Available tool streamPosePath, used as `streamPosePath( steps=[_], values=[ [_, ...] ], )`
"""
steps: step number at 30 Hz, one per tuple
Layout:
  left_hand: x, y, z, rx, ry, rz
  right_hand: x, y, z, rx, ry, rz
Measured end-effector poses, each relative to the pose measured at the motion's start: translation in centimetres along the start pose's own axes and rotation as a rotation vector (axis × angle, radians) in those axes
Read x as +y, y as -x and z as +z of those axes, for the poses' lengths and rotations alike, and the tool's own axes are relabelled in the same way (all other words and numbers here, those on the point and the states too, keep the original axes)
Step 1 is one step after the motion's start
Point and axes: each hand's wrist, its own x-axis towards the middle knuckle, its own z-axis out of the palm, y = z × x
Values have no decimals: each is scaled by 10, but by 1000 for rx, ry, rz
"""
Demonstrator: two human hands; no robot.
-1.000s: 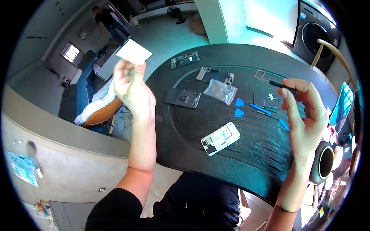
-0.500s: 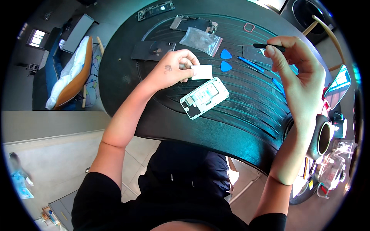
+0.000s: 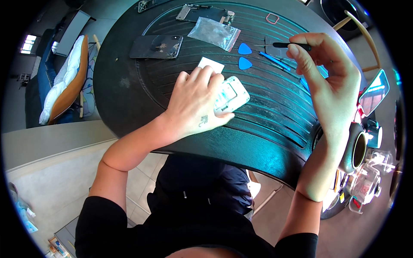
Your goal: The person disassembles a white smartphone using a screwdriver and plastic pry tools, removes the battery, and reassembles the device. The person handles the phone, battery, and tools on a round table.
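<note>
Mid-frame: left hand [image 3: 192, 101] over white phone [image 3: 239, 93], likely pickup; grip unclear, calls for edge hold. Right hand [image 3: 330, 75] pinches screwdriver [image 3: 282, 44].

Sleeves [image 3: 101, 221] are short and black, trousers [image 3: 198, 182] dark, the left hand [image 3: 191, 101] tattooed.

On the black curved table [image 3: 118, 96], a black rectangular panel [image 3: 155, 47] is lying at ten o'clock from a white rectangular phone [image 3: 237, 94].

Teal glare crosses my counter [image 3: 266, 150]; the white phone shell [image 3: 238, 92] looks overexposed. Fisheye distortion bends edges near the black rim.
</note>
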Motion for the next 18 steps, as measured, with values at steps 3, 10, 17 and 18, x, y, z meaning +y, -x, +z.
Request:
streamPosePath(
  steps=[3,10,17,18],
  values=[
    [-1,-1,2,82,27,-1,1,3,2,-53,-31,-1],
    [-8,0,-1,305,687,-81,-14,8,-4,-77,-262,126],
    [-16,-1,-22,142,1548,-335,-24,17,14,-32,-132,-105],
    [-12,-2,-22,140,1698,-356,-27,17,17,-31,-100,-150]
  ],
)
